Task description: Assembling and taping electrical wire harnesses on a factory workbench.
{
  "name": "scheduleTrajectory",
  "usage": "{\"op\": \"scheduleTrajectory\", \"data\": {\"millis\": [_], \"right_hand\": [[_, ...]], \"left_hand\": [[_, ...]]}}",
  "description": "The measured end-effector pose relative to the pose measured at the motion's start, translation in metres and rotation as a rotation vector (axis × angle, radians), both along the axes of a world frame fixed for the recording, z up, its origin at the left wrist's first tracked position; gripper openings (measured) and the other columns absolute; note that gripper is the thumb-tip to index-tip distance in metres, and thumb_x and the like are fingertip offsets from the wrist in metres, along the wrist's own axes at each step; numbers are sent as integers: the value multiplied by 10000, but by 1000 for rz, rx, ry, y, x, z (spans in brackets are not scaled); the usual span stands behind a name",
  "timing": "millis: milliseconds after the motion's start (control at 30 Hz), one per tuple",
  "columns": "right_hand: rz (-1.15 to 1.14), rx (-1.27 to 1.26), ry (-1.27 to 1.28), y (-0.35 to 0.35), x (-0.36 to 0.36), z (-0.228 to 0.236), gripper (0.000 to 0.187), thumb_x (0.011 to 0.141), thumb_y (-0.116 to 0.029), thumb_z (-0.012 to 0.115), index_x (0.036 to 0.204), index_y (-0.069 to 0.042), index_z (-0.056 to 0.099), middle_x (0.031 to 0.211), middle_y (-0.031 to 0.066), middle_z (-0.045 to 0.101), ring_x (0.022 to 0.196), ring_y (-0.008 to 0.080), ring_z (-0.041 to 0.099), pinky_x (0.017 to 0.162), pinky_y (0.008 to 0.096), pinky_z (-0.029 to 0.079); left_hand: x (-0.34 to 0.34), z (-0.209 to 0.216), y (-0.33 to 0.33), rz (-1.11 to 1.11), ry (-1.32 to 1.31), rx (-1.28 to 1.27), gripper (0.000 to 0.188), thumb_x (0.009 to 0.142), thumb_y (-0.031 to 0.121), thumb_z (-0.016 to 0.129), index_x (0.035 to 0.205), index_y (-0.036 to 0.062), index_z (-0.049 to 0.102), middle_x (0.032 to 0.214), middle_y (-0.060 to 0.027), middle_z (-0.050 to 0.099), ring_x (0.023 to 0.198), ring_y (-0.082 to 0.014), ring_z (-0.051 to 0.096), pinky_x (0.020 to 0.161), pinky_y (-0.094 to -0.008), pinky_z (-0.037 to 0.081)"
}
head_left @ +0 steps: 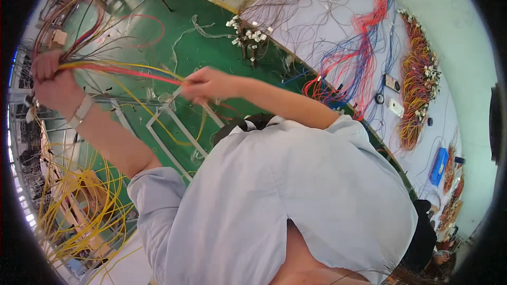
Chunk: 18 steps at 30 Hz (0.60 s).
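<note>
A bundle of thin wires [132, 71], red, yellow and blue, stretches between my two hands at the upper left. My left hand [60, 87], with a pale band on its wrist, is closed around the bundle at its left end. Loose dark, red and yellow ends fan out beyond it. Around the other end the fingers of my right hand [203, 84] are closed, a little blurred. A few yellow wires hang in a loop below the bundle, in front of a grey metal frame [171, 111].
Many yellow wires [95, 195] hang at the lower left near cardboard. Along the right, a white table [391, 132] carries red and blue wires [364, 47], a brown-orange wire bundle [417, 84], tape rolls and a blue box [439, 166]. White connectors [251, 34] hang off its edge.
</note>
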State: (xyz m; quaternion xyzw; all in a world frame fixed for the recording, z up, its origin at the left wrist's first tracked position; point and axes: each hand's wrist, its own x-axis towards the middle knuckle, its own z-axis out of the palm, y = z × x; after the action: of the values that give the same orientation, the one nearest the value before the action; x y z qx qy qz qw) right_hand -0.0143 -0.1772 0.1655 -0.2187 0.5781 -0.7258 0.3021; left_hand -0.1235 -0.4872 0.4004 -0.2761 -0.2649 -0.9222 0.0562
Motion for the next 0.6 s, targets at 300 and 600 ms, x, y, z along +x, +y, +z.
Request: {"op": "scheduleTrajectory", "data": {"millis": [300, 600], "right_hand": [[-905, -279, -226, 237, -2, -7, 248, 926, -238, 470, 802, -46, 565, 598, -8, 424, 492, 110, 395, 532, 297, 455], [-859, 540, 398, 110, 41, 0, 218, 871, -243, 518, 831, -45, 600, 769, 192, 618, 741, 380, 609, 650, 464, 465]], "left_hand": [[14, -160, 43, 431, -438, -422, 250, 918, 282, 475, 720, 138, 423, 598, 40, 289, 546, -95, 309, 493, -247, 247], [106, -253, 319, -312, -652, -469, 420, 1011, 326, 327, 1197, 9, 531, 1092, -50, 560, 986, -137, 513, 880, -286, 417]]}}
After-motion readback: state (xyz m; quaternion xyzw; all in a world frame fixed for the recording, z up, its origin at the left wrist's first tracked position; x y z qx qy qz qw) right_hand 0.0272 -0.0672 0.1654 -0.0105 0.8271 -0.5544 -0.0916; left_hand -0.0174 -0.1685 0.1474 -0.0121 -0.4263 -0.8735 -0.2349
